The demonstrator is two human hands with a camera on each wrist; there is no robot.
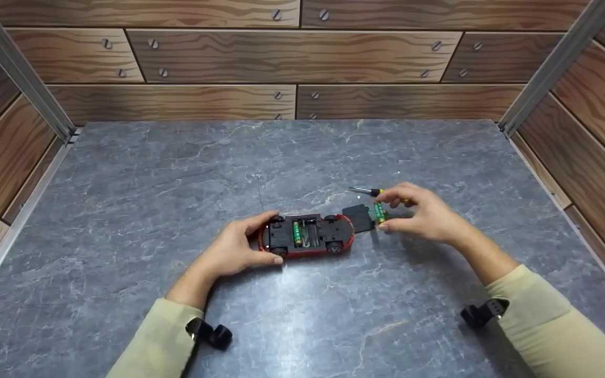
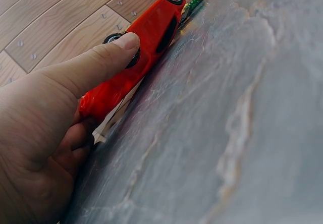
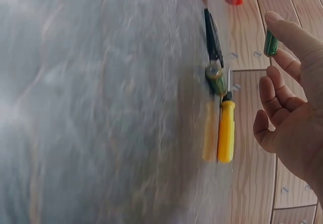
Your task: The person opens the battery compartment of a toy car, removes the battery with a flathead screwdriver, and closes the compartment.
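L hand (image 1: pixel 234 247) grips the rear or front end (can't tell which) of a red toy car (image 1: pixel 324 231), thumb along the near side by a wheel, fingers round the far side & end. Car is upside down on the grey marbled tabletop (image 1: pixel 150 168), approx. mid-table, black underside up, batt. bay uncovered: one green battery (image 1: pixel 297 234) sits in the bay's L part, dark slot space beside it. R hand (image 1: pixel 423 215) is just R of the car, pinching a second green battery (image 3: pixel 271 43) btwn thumb & index; its other fingers are loosely bent, clear of the batt. (per R wrist view). Held batt. is up off the table. Below it, a third green battery (image 3: pixel 216 80) lies on the tabletop, near the black cover (image 1: pixel 357 218) & the screwdriver (image 3: pixel 226 133) w/ yellow handle, black collar & metal shaft. Cover lies flat just beyond the car's R end; whether they touch, can't tell. Screwdriver is a bit farther back, shaft pointing L, handle partly behind R hand in head view. Both arms in pale yellow sleeves (image 1: pixel 150 341), each w/ a black wrist cam (image 1: pixel 217 337). Wood-plank-pattern walls (image 1: pixel 292 55) at back & sides, metal posts (image 1: pixel 549 68) at the back corners.
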